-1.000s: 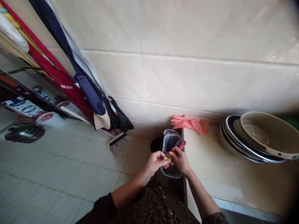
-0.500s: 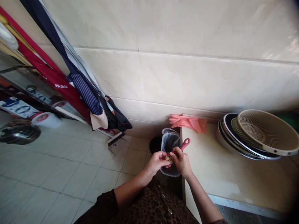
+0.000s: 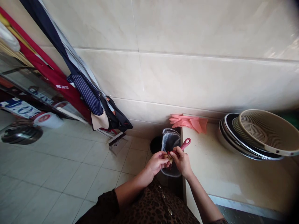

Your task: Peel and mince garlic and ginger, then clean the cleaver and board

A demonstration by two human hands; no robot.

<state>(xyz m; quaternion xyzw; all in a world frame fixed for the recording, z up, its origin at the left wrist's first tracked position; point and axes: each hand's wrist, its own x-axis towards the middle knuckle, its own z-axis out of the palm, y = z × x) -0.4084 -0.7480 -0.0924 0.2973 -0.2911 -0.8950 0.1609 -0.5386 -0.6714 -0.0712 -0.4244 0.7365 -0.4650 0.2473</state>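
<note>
Over a trash bin lined with a clear bag, both hands work close together. My left hand is closed around a small, knobbly tan piece of ginger, partly covered by the fingers. My right hand grips a red-handled peeler. Its looped handle end sticks out up and to the right, while its head sits at the ginger, mostly hidden by the fingers. Dark scraps lie in the bin below the hands.
Pink rubber gloves lie on the counter corner. Stacked basins with a beige colander stand at the right. Aprons hang on the left above a dustpan. A dark round container sits behind the bin.
The fingers have shifted slightly around the ginger, which shows at a slightly different angle. Both hands stay over the bin, and the peeler handle has hardly moved.
</note>
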